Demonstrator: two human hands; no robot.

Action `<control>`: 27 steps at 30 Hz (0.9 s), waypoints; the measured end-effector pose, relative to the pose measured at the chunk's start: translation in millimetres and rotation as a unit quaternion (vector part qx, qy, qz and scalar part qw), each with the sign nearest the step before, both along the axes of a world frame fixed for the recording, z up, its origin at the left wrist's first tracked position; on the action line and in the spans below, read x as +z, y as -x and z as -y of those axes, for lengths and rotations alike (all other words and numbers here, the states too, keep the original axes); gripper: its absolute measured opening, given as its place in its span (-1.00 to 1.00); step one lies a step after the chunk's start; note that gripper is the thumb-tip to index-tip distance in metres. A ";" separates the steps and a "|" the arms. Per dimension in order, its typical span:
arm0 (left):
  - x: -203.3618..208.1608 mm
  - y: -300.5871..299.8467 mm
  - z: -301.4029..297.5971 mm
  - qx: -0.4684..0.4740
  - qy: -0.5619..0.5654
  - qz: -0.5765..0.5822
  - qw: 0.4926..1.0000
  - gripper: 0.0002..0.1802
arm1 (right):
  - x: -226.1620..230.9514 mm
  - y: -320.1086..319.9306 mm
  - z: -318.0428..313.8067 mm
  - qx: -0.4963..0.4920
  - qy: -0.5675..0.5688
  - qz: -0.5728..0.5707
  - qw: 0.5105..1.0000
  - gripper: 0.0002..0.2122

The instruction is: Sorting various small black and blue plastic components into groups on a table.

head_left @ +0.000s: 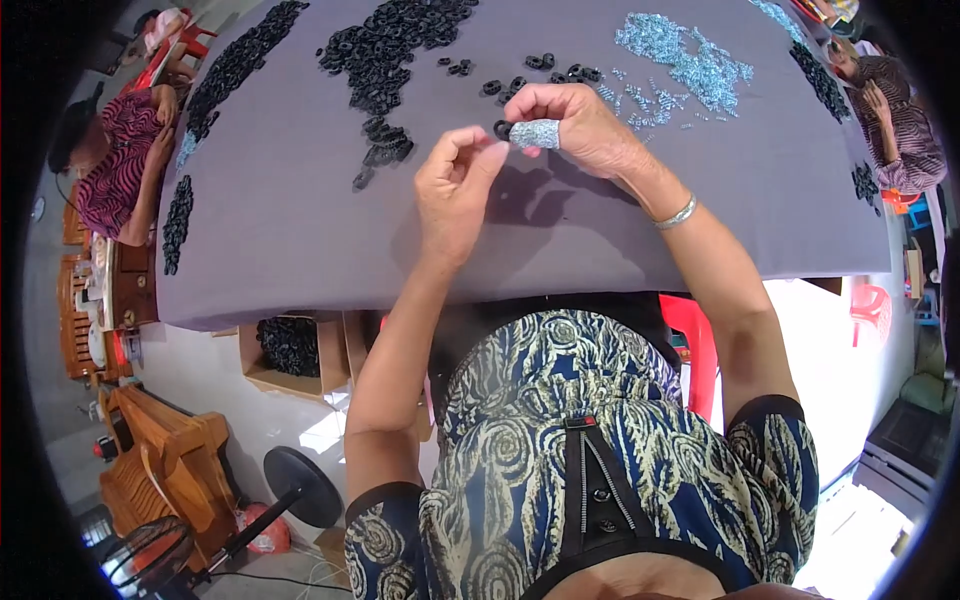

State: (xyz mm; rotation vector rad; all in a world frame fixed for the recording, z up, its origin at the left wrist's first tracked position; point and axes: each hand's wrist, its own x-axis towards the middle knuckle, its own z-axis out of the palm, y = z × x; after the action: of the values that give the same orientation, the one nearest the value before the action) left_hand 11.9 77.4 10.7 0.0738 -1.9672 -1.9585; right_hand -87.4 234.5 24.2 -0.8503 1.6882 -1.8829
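Nearest the camera is the person's patterned shirt (500, 440), dark blue and cream with a black zipped strip down the front. Beyond it, the two hands are close together over the table. The right hand (590, 130), with a silvery wrap (537, 134) on one digit, pinches a small black piece (503, 130) at its fingertips. The left hand (455, 190) has its thumb and fingers curled in right beside that piece; I cannot tell whether they grip it. A silver bracelet (677, 213) circles the right wrist.

Around them spreads a grey tablecloth (290, 230). Loose black rings (520, 85) lie just past the hands, with a large black heap (415, 35) farther off to the left and a pale blue, clear heap (700, 65) to the right. Co-workers sit at the left (125, 165) and right (900, 125) edges. Below the table's left side, a cardboard box (333, 350) holds more black pieces.
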 end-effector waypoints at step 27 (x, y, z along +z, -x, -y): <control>-12.6 3.9 0.0 -0.020 -0.042 0.062 0.997 -0.76 | 6.0 55.4 -79.0 -0.265 -0.422 -0.382 0.778 -0.77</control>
State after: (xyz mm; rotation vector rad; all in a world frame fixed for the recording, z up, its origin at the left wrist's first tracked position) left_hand 7.9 77.4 -1.9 0.1838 -1.9762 -2.1089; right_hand -142.8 313.5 30.2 -0.8111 3.1646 -0.7339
